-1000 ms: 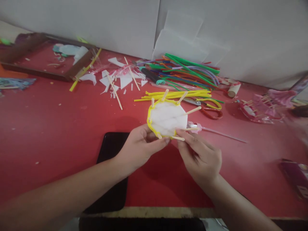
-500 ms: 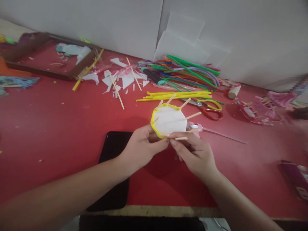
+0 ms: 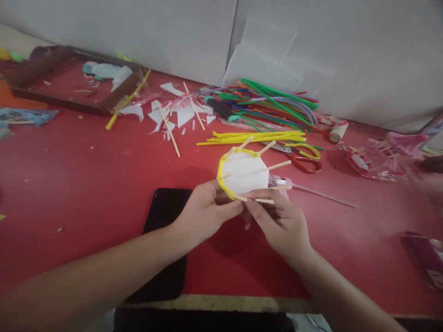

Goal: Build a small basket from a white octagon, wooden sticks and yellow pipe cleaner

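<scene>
Between my hands, above the table, is a round white disc with several short wooden sticks standing out around its rim. A yellow pipe cleaner runs along the left part of that rim, against the sticks. My left hand grips the disc's lower left edge, thumb in front and fingers partly hidden behind. My right hand is closed at the lower right edge, thumb and forefinger pinched close to the lowest sticks. Whether the pipe cleaner's end lies in that pinch is hidden. Behind the disc lies a glue gun, partly covered.
A black tablet-like slab lies under my left forearm. Beyond the disc are yellow pipe cleaners, scissors and a pile of coloured pipe cleaners. White scraps and a brown frame are at back left; pink stick pieces at right.
My right thumb and forefinger have shifted slightly right, and a bottom stick near them shows more clearly. The disc stays almost in place in my left hand.
</scene>
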